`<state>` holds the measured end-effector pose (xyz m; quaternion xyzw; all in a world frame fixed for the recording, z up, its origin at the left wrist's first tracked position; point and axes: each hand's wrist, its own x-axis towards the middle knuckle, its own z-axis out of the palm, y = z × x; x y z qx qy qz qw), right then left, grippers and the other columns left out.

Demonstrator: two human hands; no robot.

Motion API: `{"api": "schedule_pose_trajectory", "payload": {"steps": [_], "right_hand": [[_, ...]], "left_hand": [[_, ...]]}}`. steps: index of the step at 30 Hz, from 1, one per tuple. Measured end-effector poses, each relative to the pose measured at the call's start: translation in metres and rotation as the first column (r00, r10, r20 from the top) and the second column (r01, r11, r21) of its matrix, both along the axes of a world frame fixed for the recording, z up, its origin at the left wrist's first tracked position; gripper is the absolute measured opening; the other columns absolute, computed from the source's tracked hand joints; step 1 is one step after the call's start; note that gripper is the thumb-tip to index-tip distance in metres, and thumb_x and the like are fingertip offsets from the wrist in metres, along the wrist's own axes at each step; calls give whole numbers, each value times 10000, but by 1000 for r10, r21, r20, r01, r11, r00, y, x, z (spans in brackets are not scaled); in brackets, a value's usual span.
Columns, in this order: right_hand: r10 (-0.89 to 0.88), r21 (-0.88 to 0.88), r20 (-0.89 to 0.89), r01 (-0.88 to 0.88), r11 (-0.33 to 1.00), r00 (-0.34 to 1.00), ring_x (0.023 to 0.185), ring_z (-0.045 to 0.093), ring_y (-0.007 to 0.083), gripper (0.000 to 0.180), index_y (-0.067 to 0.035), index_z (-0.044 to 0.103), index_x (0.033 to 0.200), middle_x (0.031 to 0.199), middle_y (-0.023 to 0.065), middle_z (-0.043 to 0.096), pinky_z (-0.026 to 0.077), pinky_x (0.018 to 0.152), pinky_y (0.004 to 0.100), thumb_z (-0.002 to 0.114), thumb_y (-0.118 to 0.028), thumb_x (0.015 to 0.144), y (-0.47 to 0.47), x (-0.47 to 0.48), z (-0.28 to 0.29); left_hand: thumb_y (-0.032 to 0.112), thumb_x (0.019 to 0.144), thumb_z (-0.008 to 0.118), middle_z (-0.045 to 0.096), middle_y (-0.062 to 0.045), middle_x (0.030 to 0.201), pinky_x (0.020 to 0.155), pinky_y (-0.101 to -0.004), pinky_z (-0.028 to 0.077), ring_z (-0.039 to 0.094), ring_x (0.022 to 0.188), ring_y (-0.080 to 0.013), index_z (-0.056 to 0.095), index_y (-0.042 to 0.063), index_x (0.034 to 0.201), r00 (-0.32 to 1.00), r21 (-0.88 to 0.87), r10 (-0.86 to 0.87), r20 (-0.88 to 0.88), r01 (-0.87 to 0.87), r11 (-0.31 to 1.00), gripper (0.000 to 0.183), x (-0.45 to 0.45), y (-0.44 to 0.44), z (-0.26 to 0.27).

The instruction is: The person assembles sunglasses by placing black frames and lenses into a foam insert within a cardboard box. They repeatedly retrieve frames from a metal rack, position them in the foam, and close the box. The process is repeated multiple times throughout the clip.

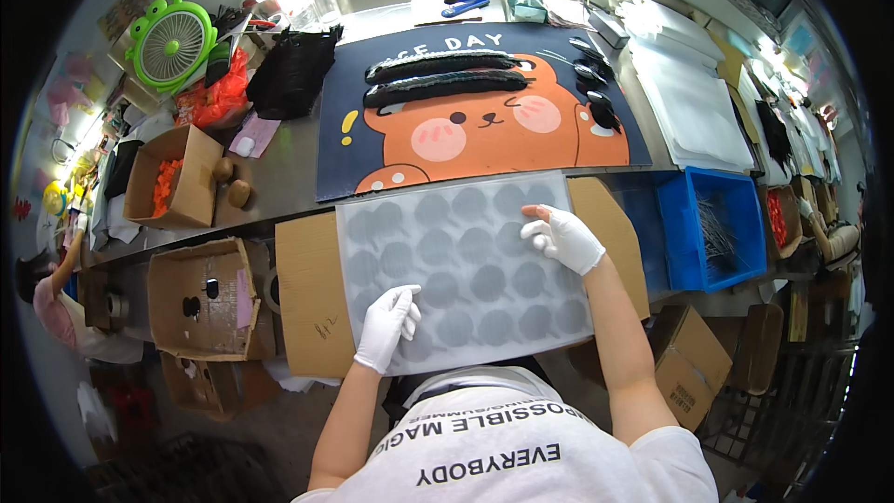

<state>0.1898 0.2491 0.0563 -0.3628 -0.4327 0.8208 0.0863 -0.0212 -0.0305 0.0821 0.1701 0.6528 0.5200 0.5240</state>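
Note:
Both my hands wear white gloves. My left hand (pixel 389 327) rests at the lower left of a translucent sheet (pixel 461 227), its fingers bent; whether it pinches the sheet I cannot tell. At the sheet's upper right is my right hand (pixel 563 238), with thumb and a bare-tipped finger near or on it. Rows of dark round shapes show through the sheet, which lies over a cardboard box with flaps (pixel 314 293) out at both sides. Beyond it, two bundles of black strips (pixel 447 84) lie on a bear-printed mat (pixel 489 143), with several small black pieces (pixel 592 73) at its right.
A blue crate (pixel 751 223) of thin wires stands right, below stacked white sheets (pixel 691 105). At left are a green fan (pixel 174 45), a carton with orange pieces (pixel 195 181) and an open cardboard box (pixel 202 300). People work at far left (pixel 59 307) and far right (pixel 838 244).

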Motion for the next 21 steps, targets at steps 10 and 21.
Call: {"api": "schedule_pose_trajectory", "payload": {"steps": [10, 21], "right_hand": [[-204, 902, 429, -431, 36, 880, 1040, 645, 337, 607, -63, 446, 1409, 1162, 180, 659, 506, 888, 386, 677, -194, 863, 201, -118, 23], [-82, 906, 314, -273, 324, 946, 902, 625, 231, 267, -43, 607, 1021, 962, 139, 600, 505, 772, 354, 684, -44, 765, 243, -182, -1]], "left_hand": [[284, 973, 607, 563, -168, 1315, 973, -391, 447, 550, 1184, -268, 481, 10, 1407, 556, 326, 217, -802, 103, 940, 527, -102, 188, -14], [424, 852, 597, 430, -208, 1463, 1118, -508, 285, 404, 1344, -370, 431, 1, 1434, -108, 1, -14, -994, -135, 991, 739, -187, 255, -73]]}}
